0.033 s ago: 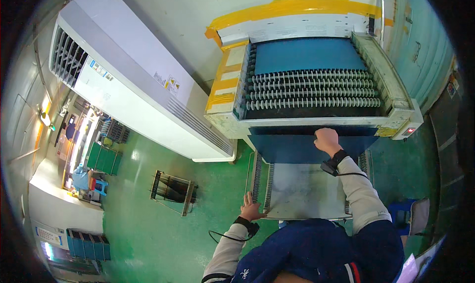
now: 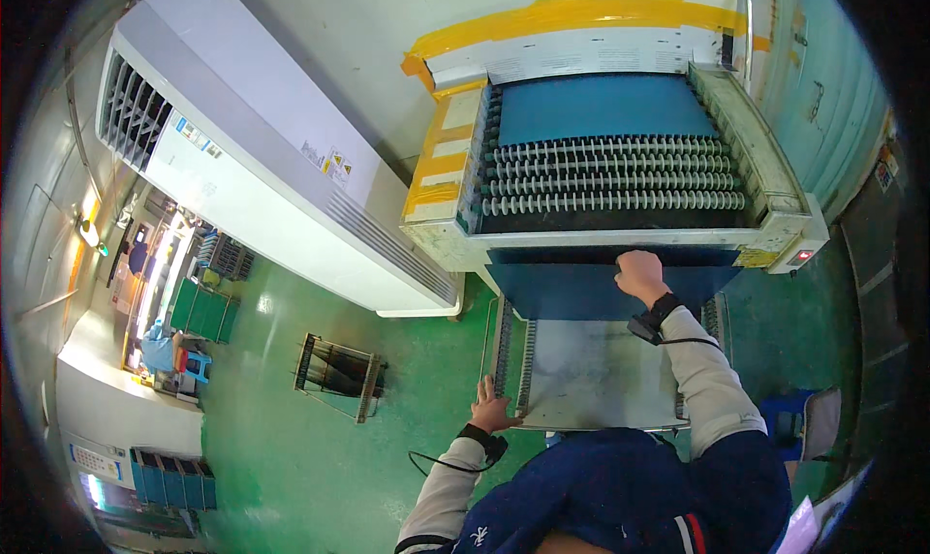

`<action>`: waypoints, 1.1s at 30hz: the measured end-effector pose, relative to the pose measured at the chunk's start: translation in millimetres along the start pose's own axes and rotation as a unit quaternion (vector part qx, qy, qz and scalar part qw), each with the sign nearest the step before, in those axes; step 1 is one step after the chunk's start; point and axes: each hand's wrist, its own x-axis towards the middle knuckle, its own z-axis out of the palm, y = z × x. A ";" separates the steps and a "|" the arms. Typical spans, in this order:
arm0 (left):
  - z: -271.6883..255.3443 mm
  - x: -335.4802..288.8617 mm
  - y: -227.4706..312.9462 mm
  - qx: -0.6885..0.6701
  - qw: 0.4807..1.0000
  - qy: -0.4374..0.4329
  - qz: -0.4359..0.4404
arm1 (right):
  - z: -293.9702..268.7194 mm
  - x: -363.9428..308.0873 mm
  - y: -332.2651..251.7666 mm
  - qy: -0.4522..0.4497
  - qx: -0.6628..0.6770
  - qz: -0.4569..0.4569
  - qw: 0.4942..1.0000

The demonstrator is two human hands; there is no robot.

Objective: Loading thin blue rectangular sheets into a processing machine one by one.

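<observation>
My right hand (image 2: 643, 276) is closed at the top edge of a dark blue panel (image 2: 572, 291), just below the front of the roller machine. The panel stands over a slotted rack (image 2: 503, 346) that holds a greyish flat board (image 2: 601, 375) nearer to me. My left hand (image 2: 492, 412) lies against the rack's left near corner, its fingers stretched out and holding nothing. Up on the machine's conveyor (image 2: 610, 181), a lighter blue panel (image 2: 605, 106) rests flat behind several rows of white roller discs.
A tall white air conditioner (image 2: 262, 167) leans across the left in this view. A small wire rack (image 2: 339, 375) stands on the green floor (image 2: 262, 438). Blue stool (image 2: 790, 423) at right. Far left, a person in blue (image 2: 158, 346) sits near racks of panels (image 2: 174, 478).
</observation>
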 end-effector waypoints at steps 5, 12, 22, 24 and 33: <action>-2.0 -0.1 1.0 -0.006 1.000 0.001 0.005 | 2.0 0.0 1.3 0.001 0.002 0.005 1.000; -1.5 -2.2 1.5 -0.032 0.999 0.021 0.008 | -0.7 0.4 -0.9 -0.015 -0.006 0.014 1.000; -0.3 -2.6 1.0 -0.033 0.999 0.029 0.013 | -1.3 -0.7 -0.6 -0.003 -0.003 0.003 1.000; -0.7 -3.2 1.0 -0.036 0.999 0.034 0.017 | -1.7 -0.7 -0.5 -0.005 -0.007 0.007 1.000; -2.1 -1.4 0.9 -0.016 1.000 0.000 0.006 | -2.1 0.4 -1.6 -0.011 -0.011 0.006 1.000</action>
